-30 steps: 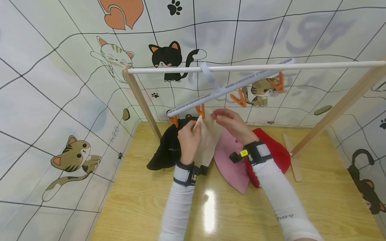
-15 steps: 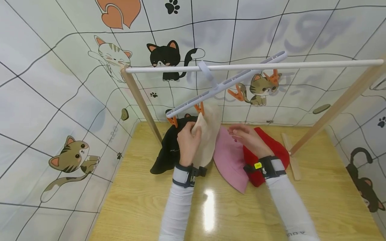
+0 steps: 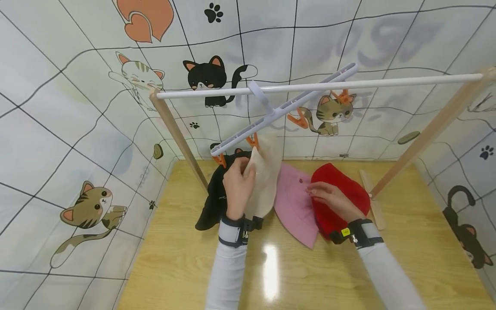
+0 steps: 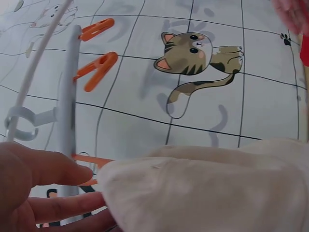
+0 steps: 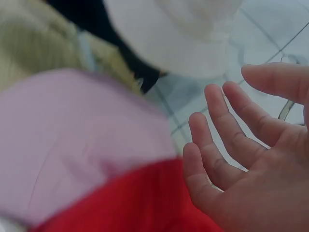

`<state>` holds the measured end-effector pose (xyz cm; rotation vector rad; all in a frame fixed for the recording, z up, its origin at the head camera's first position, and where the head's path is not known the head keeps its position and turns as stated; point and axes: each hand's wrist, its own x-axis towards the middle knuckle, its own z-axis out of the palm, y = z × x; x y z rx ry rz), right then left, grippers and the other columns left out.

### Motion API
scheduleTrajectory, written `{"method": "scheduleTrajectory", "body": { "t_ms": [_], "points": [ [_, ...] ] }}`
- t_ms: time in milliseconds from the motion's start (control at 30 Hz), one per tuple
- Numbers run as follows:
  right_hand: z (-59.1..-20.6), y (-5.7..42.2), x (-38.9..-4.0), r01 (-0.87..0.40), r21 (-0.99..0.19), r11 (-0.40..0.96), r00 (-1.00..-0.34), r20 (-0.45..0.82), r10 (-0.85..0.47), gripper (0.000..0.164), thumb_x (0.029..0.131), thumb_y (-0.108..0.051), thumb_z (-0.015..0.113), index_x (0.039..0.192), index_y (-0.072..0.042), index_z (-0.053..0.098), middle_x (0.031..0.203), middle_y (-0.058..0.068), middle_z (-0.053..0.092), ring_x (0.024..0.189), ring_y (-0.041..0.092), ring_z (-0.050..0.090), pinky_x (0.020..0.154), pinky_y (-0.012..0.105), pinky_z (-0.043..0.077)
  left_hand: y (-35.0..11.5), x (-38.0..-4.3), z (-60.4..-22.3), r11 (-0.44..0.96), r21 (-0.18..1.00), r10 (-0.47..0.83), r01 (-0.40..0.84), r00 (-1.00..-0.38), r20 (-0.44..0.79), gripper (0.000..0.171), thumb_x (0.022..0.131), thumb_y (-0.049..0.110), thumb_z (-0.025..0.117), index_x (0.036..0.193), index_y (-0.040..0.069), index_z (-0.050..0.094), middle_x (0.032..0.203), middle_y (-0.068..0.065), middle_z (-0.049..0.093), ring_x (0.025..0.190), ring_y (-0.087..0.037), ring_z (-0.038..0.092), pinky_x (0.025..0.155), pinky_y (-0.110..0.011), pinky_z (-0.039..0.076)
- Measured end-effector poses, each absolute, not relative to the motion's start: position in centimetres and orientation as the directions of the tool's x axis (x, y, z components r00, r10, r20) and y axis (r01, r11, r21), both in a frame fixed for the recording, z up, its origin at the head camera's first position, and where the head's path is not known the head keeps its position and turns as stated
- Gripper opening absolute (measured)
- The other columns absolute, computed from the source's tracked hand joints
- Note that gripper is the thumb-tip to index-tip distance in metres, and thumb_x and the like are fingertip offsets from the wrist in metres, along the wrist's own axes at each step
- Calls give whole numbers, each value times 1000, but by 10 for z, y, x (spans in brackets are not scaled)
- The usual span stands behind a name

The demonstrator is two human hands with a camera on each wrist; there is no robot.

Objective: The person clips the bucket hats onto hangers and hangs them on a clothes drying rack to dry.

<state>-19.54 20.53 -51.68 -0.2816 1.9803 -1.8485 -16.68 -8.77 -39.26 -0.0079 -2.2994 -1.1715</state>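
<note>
A cream bucket hat (image 3: 267,181) hangs by an orange clip (image 3: 252,141) from the pale blue hanger (image 3: 275,115). At its left edge is my left hand (image 3: 237,185); in the left wrist view the thumb looks straight and slightly apart from the cloth, while the other fingers reach partly behind it. To the left, a black hat (image 3: 211,202) hangs under another orange clip (image 3: 219,160). My right hand (image 3: 333,199) hovers over the red hat (image 3: 342,185) with spread, relaxed fingers and holds nothing. A pink hat (image 3: 294,206) lies between the cream and red ones.
The hanger hooks over a white rail (image 3: 368,85) on wooden posts (image 3: 430,137). Its right half, tilted up, carries two more orange clips with nothing in them. A wooden table (image 3: 294,275) lies below, and cat-patterned walls stand behind and at the sides.
My right hand has moved away from the cream hat, right and down to the red hat. The hanger has turned a little on the rail. The left hand stays beside the cream hat.
</note>
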Motion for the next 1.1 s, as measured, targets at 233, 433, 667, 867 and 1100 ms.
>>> {"method": "scheduleTrajectory", "body": {
  "t_ms": [233, 433, 667, 867, 1100],
  "points": [
    [-534, 234, -180, 88, -972, 220, -891, -176, -419, 43, 96, -14, 59, 133, 6, 49, 128, 25, 53, 115, 34, 53, 91, 25, 47, -90, -155, -380, 614, 733, -220, 292, -829, 515, 18, 86, 6, 64, 102, -1, 67, 97, -14, 70, 87, -27, 66, 78, -45, 48],
    [-538, 265, -173, 92, -973, 212, -917, -166, -363, 45, 98, -14, 56, 133, 13, 45, 129, 31, 49, 108, 18, 59, 89, 24, 48, -86, -144, -374, 610, 712, -163, 348, -824, 542, 18, 88, 6, 64, 104, -1, 67, 100, -12, 70, 92, -26, 65, 82, -43, 49],
    [-549, 311, -164, 75, -955, 287, -951, -155, -268, 42, 100, -12, 51, 127, 20, 44, 120, 23, 57, 95, 1, 60, 81, 19, 49, -79, -136, -379, 609, 663, -5, 435, -834, 552, 16, 89, 7, 64, 103, -2, 67, 98, -12, 71, 90, -24, 66, 79, -38, 52],
    [-553, 344, -156, 106, -898, 428, -950, -219, -224, 47, 102, -19, 47, 130, 18, 43, 126, 33, 50, 96, 4, 59, 79, 21, 49, -75, -136, -390, 590, 615, 166, 523, -824, 542, 17, 89, 6, 65, 105, -1, 66, 101, -11, 70, 94, -23, 65, 84, -35, 51],
    [-552, 356, -151, 213, -847, 486, -923, -338, -184, 64, 102, -34, 43, 139, 16, 29, 136, 37, 41, 115, 37, 53, 91, 48, 46, -67, -132, -406, 553, 591, 326, 587, -805, 495, 17, 90, 4, 63, 106, -2, 66, 101, -12, 69, 95, -22, 65, 86, -31, 50]
  ]
}}
